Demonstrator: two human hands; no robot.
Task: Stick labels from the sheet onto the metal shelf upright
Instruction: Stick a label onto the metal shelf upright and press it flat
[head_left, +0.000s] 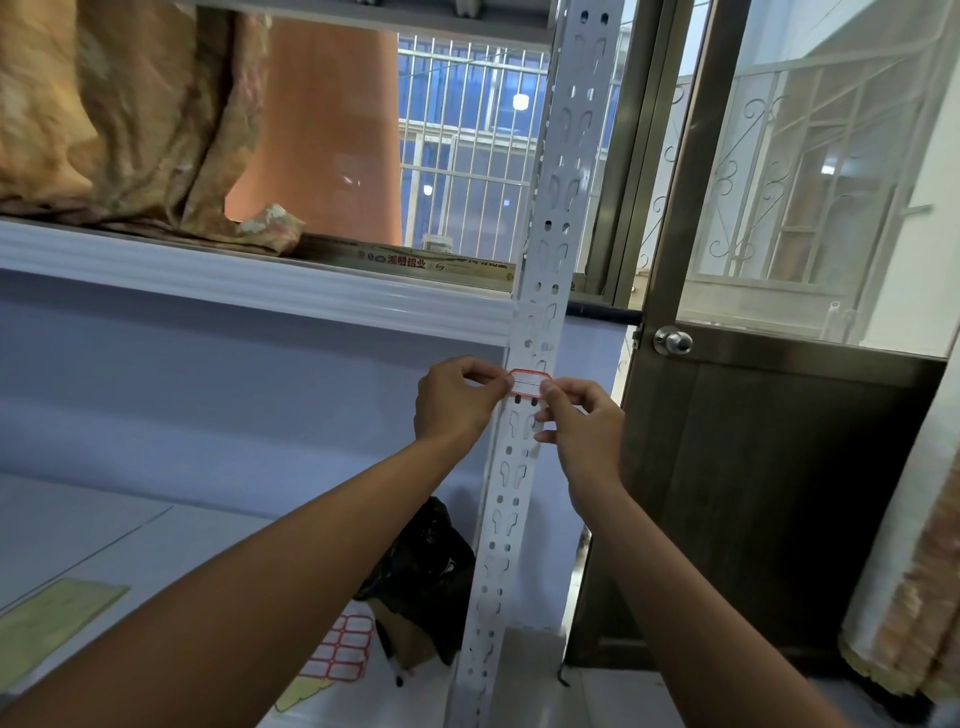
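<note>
- The label (527, 383), white with a red border, lies flat across the front of the metal shelf upright (491, 597). It is held level between the two hands.
- The left hand (457, 402) pinches the label's left end between its fingertips, with the other fingers curled in.
- The right hand (584, 426) pinches the label's right end the same way, and its lower fingers touch the upright just under the label.
- The upright is white and punched with slots and holes. It runs from well above the grip down past both forearms.
- Far below the grip, left of the upright's foot, the label sheet (340, 649) lies flat on the lower shelf, partly hidden behind the left forearm.
- A black bag (426, 561) sits between the sheet and the grip, close to the upright.
- Up and left of the grip is the white shelf beam (260, 280), with brownish fabric (130, 130) heaped on it.
- To the right of the grip is a door with a round metal knob (672, 343).
- A yellow-green paper (47, 623) lies far down to the left.
</note>
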